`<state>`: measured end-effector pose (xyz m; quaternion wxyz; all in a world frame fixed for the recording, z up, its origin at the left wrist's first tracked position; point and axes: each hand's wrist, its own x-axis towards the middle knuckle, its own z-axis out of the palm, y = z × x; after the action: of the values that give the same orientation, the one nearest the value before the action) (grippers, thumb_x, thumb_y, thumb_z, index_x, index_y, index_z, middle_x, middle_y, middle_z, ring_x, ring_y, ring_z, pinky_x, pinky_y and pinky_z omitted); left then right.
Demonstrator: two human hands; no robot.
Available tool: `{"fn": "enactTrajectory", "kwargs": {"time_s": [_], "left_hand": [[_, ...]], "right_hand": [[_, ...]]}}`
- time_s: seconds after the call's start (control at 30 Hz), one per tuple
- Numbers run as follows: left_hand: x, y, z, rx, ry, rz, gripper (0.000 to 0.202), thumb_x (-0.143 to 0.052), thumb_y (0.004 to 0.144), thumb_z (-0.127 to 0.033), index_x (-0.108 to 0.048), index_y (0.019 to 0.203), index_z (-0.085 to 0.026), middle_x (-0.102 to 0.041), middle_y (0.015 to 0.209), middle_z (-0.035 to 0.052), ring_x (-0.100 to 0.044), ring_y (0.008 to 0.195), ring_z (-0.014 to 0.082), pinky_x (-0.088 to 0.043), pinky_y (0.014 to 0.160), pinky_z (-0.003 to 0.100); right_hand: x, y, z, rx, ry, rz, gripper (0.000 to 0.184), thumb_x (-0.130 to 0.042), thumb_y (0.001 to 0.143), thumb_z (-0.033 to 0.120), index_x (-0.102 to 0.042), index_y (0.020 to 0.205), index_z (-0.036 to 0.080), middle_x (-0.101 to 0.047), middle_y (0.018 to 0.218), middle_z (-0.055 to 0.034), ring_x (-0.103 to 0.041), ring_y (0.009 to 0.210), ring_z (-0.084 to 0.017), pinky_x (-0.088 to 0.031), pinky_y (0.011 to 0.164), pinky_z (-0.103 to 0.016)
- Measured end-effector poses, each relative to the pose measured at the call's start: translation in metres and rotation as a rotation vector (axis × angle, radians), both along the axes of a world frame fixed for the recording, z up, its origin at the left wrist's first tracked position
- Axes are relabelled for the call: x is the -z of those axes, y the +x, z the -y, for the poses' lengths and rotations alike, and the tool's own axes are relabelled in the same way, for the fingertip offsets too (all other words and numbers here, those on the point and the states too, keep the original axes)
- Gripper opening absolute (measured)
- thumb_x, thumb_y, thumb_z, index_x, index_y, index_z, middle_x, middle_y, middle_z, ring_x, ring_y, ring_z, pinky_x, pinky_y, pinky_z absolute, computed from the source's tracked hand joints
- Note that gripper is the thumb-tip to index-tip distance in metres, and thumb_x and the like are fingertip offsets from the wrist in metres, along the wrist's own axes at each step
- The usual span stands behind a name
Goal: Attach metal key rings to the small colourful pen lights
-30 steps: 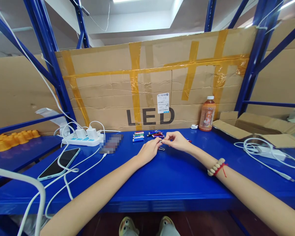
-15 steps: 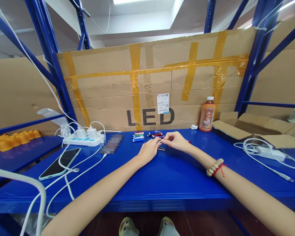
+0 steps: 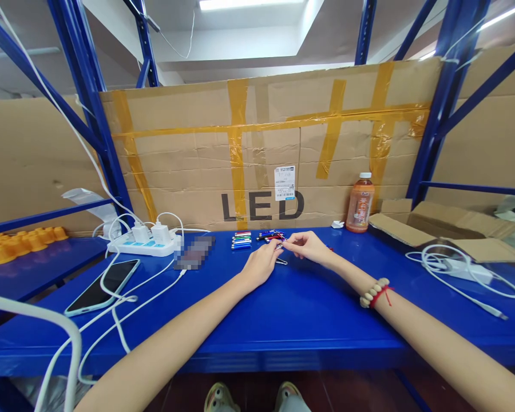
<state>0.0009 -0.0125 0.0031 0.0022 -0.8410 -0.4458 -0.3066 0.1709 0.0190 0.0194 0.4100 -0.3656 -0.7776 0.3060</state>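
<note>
My left hand (image 3: pixel 261 264) and my right hand (image 3: pixel 309 247) meet at the far middle of the blue shelf top (image 3: pixel 292 309). Both pinch a small metal keyring piece (image 3: pixel 280 247) between their fingertips; a wire loop of it lies on the shelf just below. My right wrist carries a bead bracelet (image 3: pixel 374 292) with a red cord. Right behind the hands lies a row of small coloured keychain flashlights (image 3: pixel 241 240) and a looser heap of them (image 3: pixel 271 235).
A taped cardboard sheet marked LED (image 3: pixel 266 154) closes the back. An orange drink bottle (image 3: pixel 360 203) and an open carton (image 3: pixel 446 226) stand at right, with a white cable (image 3: pixel 459 269). At left are a power strip (image 3: pixel 143 245), a phone (image 3: pixel 103 286) and orange parts (image 3: pixel 21 243).
The hands keep the same pinch at the same spot. The camera has tilted slightly, so everything sits a little lower in the picture.
</note>
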Motion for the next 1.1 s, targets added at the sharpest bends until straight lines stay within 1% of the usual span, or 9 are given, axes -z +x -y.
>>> {"fn": "enactTrajectory", "kwargs": {"time_s": [0.27, 0.37, 0.47, 0.53, 0.67, 0.87, 0.93, 1.03, 1.1], "left_hand": [[-0.001, 0.000, 0.001, 0.011, 0.000, 0.067, 0.028, -0.030, 0.090, -0.032, -0.035, 0.115, -0.021, -0.056, 0.104, 0.0058, -0.054, 0.095, 0.0193, -0.042, 0.076, 0.030], [-0.003, -0.001, 0.004, 0.068, 0.017, 0.101, 0.030, -0.030, 0.089, -0.031, -0.032, 0.118, -0.023, -0.056, 0.105, 0.0041, -0.055, 0.094, 0.0170, -0.043, 0.078, 0.028], [-0.002, -0.001, 0.006, 0.143, 0.069, 0.110, 0.030, -0.031, 0.089, -0.028, -0.032, 0.119, -0.024, -0.055, 0.108, 0.0026, -0.054, 0.097, 0.0146, -0.041, 0.082, 0.026], [-0.001, -0.002, 0.005, 0.159, 0.093, 0.121, 0.029, -0.031, 0.089, -0.027, -0.033, 0.117, -0.024, -0.055, 0.108, 0.0024, -0.053, 0.097, 0.0141, -0.041, 0.082, 0.025], [0.000, -0.002, 0.004, 0.150, 0.086, 0.141, 0.024, -0.031, 0.089, -0.028, -0.035, 0.112, -0.022, -0.056, 0.104, 0.0029, -0.055, 0.093, 0.0148, -0.042, 0.076, 0.025], [0.000, -0.001, 0.001, 0.097, 0.054, 0.127, 0.019, -0.031, 0.089, -0.029, -0.040, 0.103, -0.020, -0.058, 0.089, 0.0021, -0.056, 0.081, 0.0146, -0.040, 0.070, 0.023], [0.000, -0.001, 0.000, 0.083, 0.031, 0.138, 0.019, -0.030, 0.089, -0.029, -0.039, 0.104, -0.021, -0.057, 0.082, 0.0008, -0.056, 0.076, 0.0141, -0.039, 0.066, 0.022], [0.000, -0.001, -0.003, 0.069, -0.006, 0.185, 0.020, -0.027, 0.090, -0.029, -0.038, 0.104, -0.021, -0.055, 0.072, -0.0020, -0.054, 0.068, 0.0127, -0.037, 0.063, 0.022], [0.000, -0.001, -0.004, 0.056, -0.021, 0.212, 0.020, -0.025, 0.090, -0.029, -0.039, 0.103, -0.021, -0.054, 0.070, -0.0028, -0.053, 0.066, 0.0120, -0.036, 0.063, 0.021]], "right_hand": [[-0.003, 0.000, 0.001, -0.041, -0.049, -0.055, 0.043, -0.062, 0.063, 0.051, -0.061, 0.075, 0.010, -0.048, 0.048, 0.0010, -0.039, 0.042, -0.005, -0.031, 0.042, -0.019], [-0.003, 0.002, 0.000, -0.074, -0.065, -0.075, 0.041, -0.064, 0.062, 0.049, -0.060, 0.073, 0.010, -0.048, 0.049, 0.0013, -0.039, 0.044, -0.005, -0.032, 0.043, -0.019], [-0.004, 0.004, 0.000, -0.126, -0.084, -0.087, 0.039, -0.066, 0.061, 0.048, -0.060, 0.070, 0.010, -0.048, 0.051, 0.0013, -0.039, 0.045, -0.005, -0.033, 0.044, -0.019], [-0.004, 0.004, 0.001, -0.139, -0.088, -0.093, 0.039, -0.066, 0.060, 0.047, -0.059, 0.068, 0.010, -0.048, 0.051, 0.0014, -0.039, 0.046, -0.005, -0.033, 0.044, -0.019], [-0.006, 0.001, 0.005, -0.107, -0.085, -0.082, 0.039, -0.066, 0.060, 0.048, -0.058, 0.066, 0.010, -0.048, 0.052, 0.0011, -0.039, 0.045, -0.005, -0.032, 0.044, -0.019], [-0.004, -0.003, 0.007, -0.036, -0.086, -0.067, 0.041, -0.063, 0.062, 0.050, -0.056, 0.065, 0.010, -0.047, 0.049, 0.0014, -0.038, 0.043, -0.005, -0.032, 0.043, -0.019], [-0.004, -0.003, 0.006, -0.013, -0.062, -0.079, 0.041, -0.063, 0.062, 0.050, -0.057, 0.069, 0.010, -0.048, 0.051, 0.0013, -0.039, 0.044, -0.005, -0.032, 0.042, -0.019], [-0.005, -0.002, 0.003, -0.012, -0.008, -0.131, 0.045, -0.066, 0.060, 0.046, -0.059, 0.088, 0.011, -0.053, 0.062, -0.0001, -0.042, 0.046, -0.005, -0.033, 0.041, -0.018], [-0.006, 0.000, 0.001, -0.037, 0.023, -0.124, 0.049, -0.067, 0.061, 0.044, -0.059, 0.098, 0.012, -0.056, 0.072, -0.0024, -0.044, 0.049, -0.006, -0.035, 0.042, -0.019]]}}
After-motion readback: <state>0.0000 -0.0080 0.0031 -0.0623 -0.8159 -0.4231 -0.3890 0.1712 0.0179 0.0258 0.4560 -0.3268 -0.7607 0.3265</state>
